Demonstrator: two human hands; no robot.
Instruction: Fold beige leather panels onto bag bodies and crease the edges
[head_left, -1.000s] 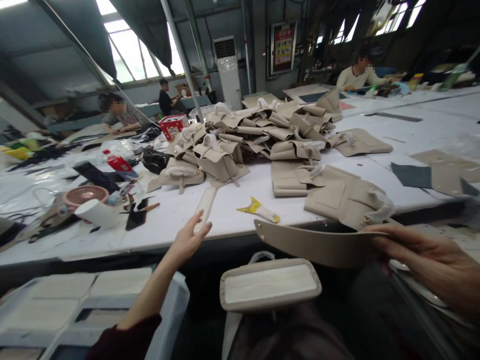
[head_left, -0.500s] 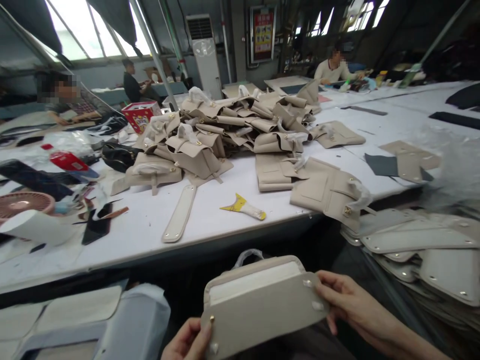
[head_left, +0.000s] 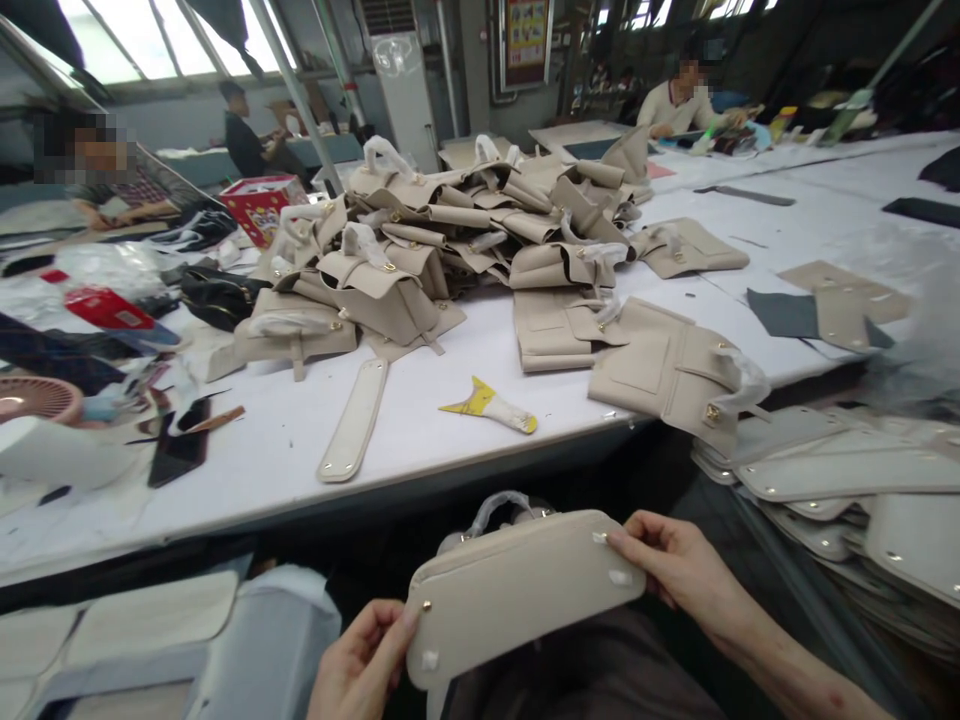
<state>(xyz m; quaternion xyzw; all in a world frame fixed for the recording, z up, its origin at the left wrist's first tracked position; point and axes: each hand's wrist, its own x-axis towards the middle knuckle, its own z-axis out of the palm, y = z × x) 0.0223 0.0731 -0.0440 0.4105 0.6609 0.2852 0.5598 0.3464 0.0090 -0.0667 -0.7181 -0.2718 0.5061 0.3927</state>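
A beige rounded bag panel [head_left: 517,605] stretches between my two hands at the lower middle, over my lap. Metal studs and small whitish patches sit near its ends. My left hand [head_left: 364,650] pinches the left end, thumb beside a gold stud. At the upper right corner my right hand [head_left: 667,560] grips the panel, thumb close to a whitish patch. Directly behind the panel is a beige bag, mostly hidden, whose plastic-wrapped handle [head_left: 499,508] sticks up. The panel lies against the bag's top edge; whether they are fastened together I cannot tell.
Many beige bags [head_left: 450,225] are heaped on the white table [head_left: 262,440]. Nearer lie a pale studded strip [head_left: 352,425] and a yellow-and-white tool [head_left: 491,405]. Stacked studded panels [head_left: 832,465] stand at right, pale panels [head_left: 142,620] at lower left. Several people sit beyond.
The panel has moved up against the bag, covering the white strip that showed above it. Both hands have shifted with it, still holding its ends. The camera view has tilted slightly down.
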